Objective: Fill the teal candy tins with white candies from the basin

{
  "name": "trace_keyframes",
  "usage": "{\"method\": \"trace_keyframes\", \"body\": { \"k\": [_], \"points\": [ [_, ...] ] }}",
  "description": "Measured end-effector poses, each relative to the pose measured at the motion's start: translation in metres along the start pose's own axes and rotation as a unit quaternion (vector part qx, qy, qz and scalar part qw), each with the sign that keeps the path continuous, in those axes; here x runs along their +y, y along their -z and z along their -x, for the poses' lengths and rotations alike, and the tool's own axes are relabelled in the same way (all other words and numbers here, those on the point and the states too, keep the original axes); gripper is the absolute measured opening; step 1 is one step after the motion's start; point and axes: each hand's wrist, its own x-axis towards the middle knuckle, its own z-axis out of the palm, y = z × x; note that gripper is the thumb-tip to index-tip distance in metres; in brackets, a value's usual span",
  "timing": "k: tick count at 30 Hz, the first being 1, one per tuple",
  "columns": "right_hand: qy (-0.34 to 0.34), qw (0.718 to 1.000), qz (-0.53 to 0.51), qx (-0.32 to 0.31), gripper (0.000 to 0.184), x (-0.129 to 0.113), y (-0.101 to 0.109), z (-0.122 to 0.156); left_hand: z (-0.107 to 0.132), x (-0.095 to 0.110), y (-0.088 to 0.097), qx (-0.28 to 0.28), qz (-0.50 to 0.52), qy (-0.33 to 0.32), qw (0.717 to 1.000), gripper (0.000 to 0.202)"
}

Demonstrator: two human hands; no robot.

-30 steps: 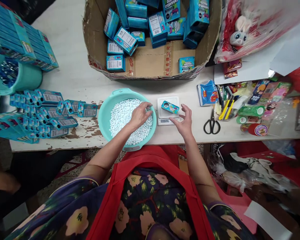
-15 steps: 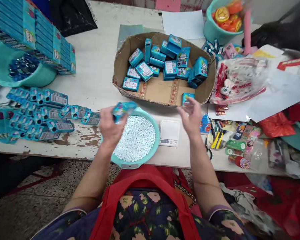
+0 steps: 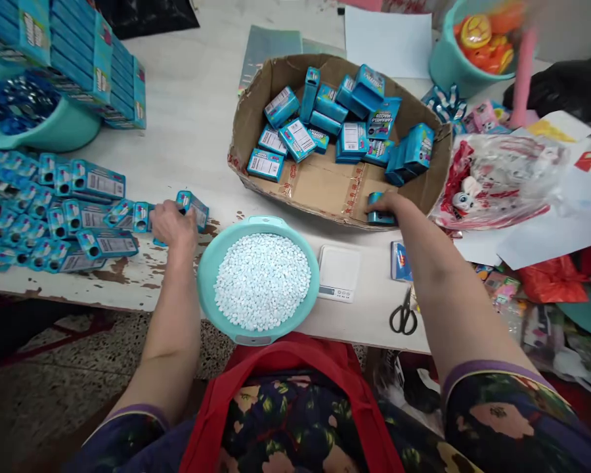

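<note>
Handling step, seemingly: left hand [image 3: 174, 225] at one box [image 3: 198, 211] near surface's [image 3: 134, 289] front edge, hold unclear; right hand [image 3: 393, 205], fingers clamped on second box [image 3: 376, 205], carton's [image 3: 321, 187] near edge; next needs steady lifting

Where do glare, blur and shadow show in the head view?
Head view: glints on the clear plastic bag; head view: topmost orange item at upper right smears; head view: speckled floor, lower left, is shadowed; head view: white pellets show crisp outlines.

On the table [image 3: 187, 118], the basin [image 3: 205, 282] is standing near the front edge, holding pellets [image 3: 263, 279], with the scale [image 3: 342, 263] sitting just right of it and scissors [image 3: 402, 320] lying farther right. Boxes [image 3: 298, 139] are lying in the carton [image 3: 325, 190] behind, while packs [image 3: 101, 181] are clustering to the left.
</note>
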Motion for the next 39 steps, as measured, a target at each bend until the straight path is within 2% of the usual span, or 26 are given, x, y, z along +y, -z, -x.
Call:
{"method": "trace_keyframes", "body": {
  "k": [2, 3, 4, 6, 7, 9, 12, 15, 16, 17, 19, 21, 22, 24, 27, 30, 32, 34, 35, 37, 39],
  "points": [
    [-0.062, 0.997, -0.001, -0.035, 0.054, -0.009, 0.01, 0.007, 0.006, 0.0, -0.001, 0.009, -0.004, -0.019, 1.0, 0.019],
    [-0.059, 0.997, -0.018, -0.05, 0.064, -0.017, 0.018, 0.016, 0.008, 0.0, -0.003, 0.011, -0.009, -0.029, 0.999, 0.02],
    [-0.026, 0.997, -0.044, -0.052, 0.07, -0.026, 0.028, 0.03, 0.01, 0.0, -0.004, 0.011, -0.014, -0.035, 0.999, 0.021],
    [0.13, 0.983, -0.13, -0.022, 0.077, -0.047, 0.045, 0.073, 0.01, -0.001, -0.007, 0.0, -0.023, -0.039, 0.999, 0.023],
    [0.181, 0.971, -0.158, -0.006, 0.085, -0.056, 0.052, 0.1, 0.009, -0.001, -0.009, -0.005, -0.025, -0.039, 0.999, 0.023],
    [0.228, 0.954, -0.196, 0.001, 0.1, -0.068, 0.055, 0.157, 0.006, -0.002, -0.009, -0.011, -0.033, -0.037, 0.999, 0.025],
    [0.201, 0.948, -0.242, -0.043, 0.111, -0.067, 0.039, 0.23, 0.009, 0.0, -0.005, 0.006, -0.043, -0.049, 0.998, 0.035],
    [0.101, 0.934, -0.321, -0.119, 0.112, -0.05, 0.012, 0.273, 0.033, 0.007, -0.003, 0.063, -0.016, -0.113, 0.991, 0.04],
    [0.066, 0.923, -0.35, -0.143, 0.11, -0.044, 0.003, 0.283, 0.046, 0.01, -0.004, 0.058, 0.001, -0.151, 0.987, 0.037],
    [0.035, 0.909, -0.38, -0.165, 0.106, -0.038, -0.005, 0.29, 0.061, 0.013, -0.007, 0.026, 0.016, -0.196, 0.98, 0.035],
    [-0.017, 0.876, -0.44, -0.196, 0.093, -0.028, -0.016, 0.301, 0.092, 0.019, -0.018, -0.101, 0.027, -0.285, 0.953, 0.035],
    [-0.057, 0.841, -0.493, -0.216, 0.078, -0.023, -0.024, 0.308, 0.119, 0.026, -0.034, -0.207, 0.01, -0.326, 0.923, 0.039],
    [-0.072, 0.826, -0.513, -0.223, 0.071, -0.021, -0.027, 0.311, 0.129, 0.03, -0.042, -0.229, -0.001, -0.326, 0.917, 0.043],
    [-0.088, 0.811, -0.534, -0.223, 0.06, -0.017, -0.032, 0.316, 0.144, 0.039, -0.056, -0.234, -0.009, -0.302, 0.924, 0.048],
    [-0.088, 0.833, -0.514, -0.186, 0.05, -0.011, -0.039, 0.322, 0.159, 0.052, -0.065, -0.264, -0.011, -0.298, 0.917, 0.05],
    [-0.083, 0.857, -0.486, -0.149, 0.047, -0.005, -0.045, 0.328, 0.173, 0.056, -0.055, -0.318, -0.034, -0.337, 0.885, 0.049],
    [-0.103, 0.85, -0.497, -0.141, 0.047, -0.005, -0.047, 0.331, 0.179, 0.049, -0.042, -0.351, -0.04, -0.374, 0.858, 0.046],
    [-0.153, 0.821, -0.531, -0.143, 0.046, -0.006, -0.045, 0.332, 0.183, 0.034, -0.028, -0.362, -0.025, -0.401, 0.841, 0.044],
    [-0.187, 0.8, -0.552, -0.142, 0.044, -0.007, -0.043, 0.332, 0.183, 0.025, -0.023, -0.351, -0.015, -0.404, 0.844, 0.045],
    [-0.259, 0.755, -0.59, -0.124, 0.038, -0.009, -0.039, 0.331, 0.183, 0.006, -0.018, -0.299, -0.005, -0.372, 0.879, 0.054],
    [-0.318, 0.718, -0.614, -0.081, 0.031, -0.007, -0.035, 0.332, 0.185, -0.008, -0.021, -0.257, -0.006, -0.284, 0.924, 0.067]
  ]
}}
